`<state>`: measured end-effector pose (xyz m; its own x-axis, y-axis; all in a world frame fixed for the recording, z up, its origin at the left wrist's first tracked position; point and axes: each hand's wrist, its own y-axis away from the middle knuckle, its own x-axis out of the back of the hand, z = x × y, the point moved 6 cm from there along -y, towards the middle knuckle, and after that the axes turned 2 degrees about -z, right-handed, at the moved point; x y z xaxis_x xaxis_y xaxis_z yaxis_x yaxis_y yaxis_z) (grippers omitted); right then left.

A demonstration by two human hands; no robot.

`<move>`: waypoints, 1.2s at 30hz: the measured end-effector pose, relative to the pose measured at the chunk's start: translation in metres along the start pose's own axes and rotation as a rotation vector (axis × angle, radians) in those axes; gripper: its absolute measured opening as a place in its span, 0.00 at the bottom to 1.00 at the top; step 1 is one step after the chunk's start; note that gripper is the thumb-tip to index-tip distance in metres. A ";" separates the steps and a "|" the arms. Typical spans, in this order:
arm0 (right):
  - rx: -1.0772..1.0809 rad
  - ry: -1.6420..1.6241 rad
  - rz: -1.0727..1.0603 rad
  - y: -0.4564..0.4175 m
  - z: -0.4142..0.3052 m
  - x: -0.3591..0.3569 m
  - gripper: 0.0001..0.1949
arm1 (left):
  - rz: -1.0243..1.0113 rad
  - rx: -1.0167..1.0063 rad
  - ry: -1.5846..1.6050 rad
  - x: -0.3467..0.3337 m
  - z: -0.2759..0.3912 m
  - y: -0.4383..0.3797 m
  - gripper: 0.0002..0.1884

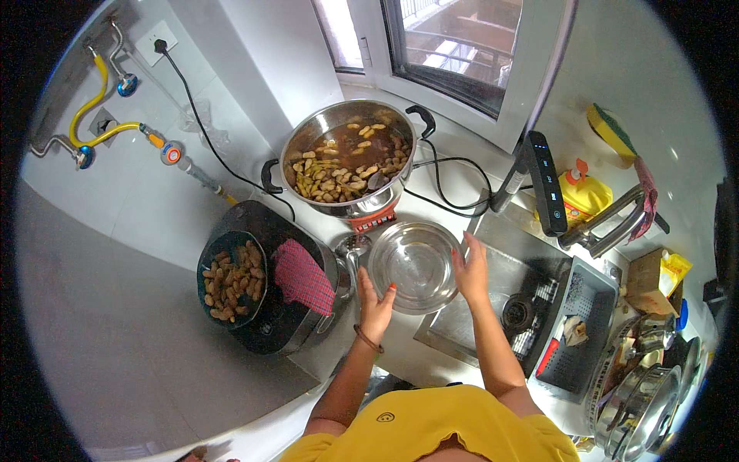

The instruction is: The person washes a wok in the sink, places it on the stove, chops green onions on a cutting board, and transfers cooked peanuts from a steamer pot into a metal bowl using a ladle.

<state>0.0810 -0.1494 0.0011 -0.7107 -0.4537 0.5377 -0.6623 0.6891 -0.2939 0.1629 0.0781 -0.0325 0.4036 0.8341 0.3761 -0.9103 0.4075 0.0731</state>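
Observation:
My left hand (376,306) and my right hand (474,274) flank a shiny, see-through round bowl (413,268) at the counter's front. Each thumb lies by the rim, with the fingers spread along the outside; whether they grip it is unclear. Behind the bowl, a large steel pot (369,203) with black handles holds unshelled peanuts (332,187) and green pods (314,170) in brown liquid. It stands over a red-and-black base (372,222). A steel ladle (352,245) lies left of the bowl, close to my left fingertips.
At left, a dark bowl of peanuts (235,280) and a red checked cloth (306,277) rest on a black cooktop (254,341). Right lies a steel sink (496,257) with a grey basket (606,300) and faucet (600,237). Black cable (488,185) loops behind. Steel cookware (641,404) crowds the right edge.

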 end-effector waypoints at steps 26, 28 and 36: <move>-0.334 0.501 -0.306 -0.024 0.070 -0.005 0.15 | 0.155 0.552 1.333 0.005 0.083 -0.165 0.17; -0.345 0.502 -0.311 -0.025 0.070 -0.001 0.16 | 0.154 0.535 1.333 0.006 0.083 -0.167 0.18; -0.468 0.491 -0.275 -0.032 0.078 0.027 0.16 | 0.098 0.500 1.410 0.003 0.071 -0.173 0.20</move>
<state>0.0644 -0.2276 -0.0365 -0.2723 -0.4150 0.8681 -0.5529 0.8059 0.2118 0.3154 -0.0158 0.0213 -0.1693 0.6326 -0.7558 -0.7574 0.4072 0.5105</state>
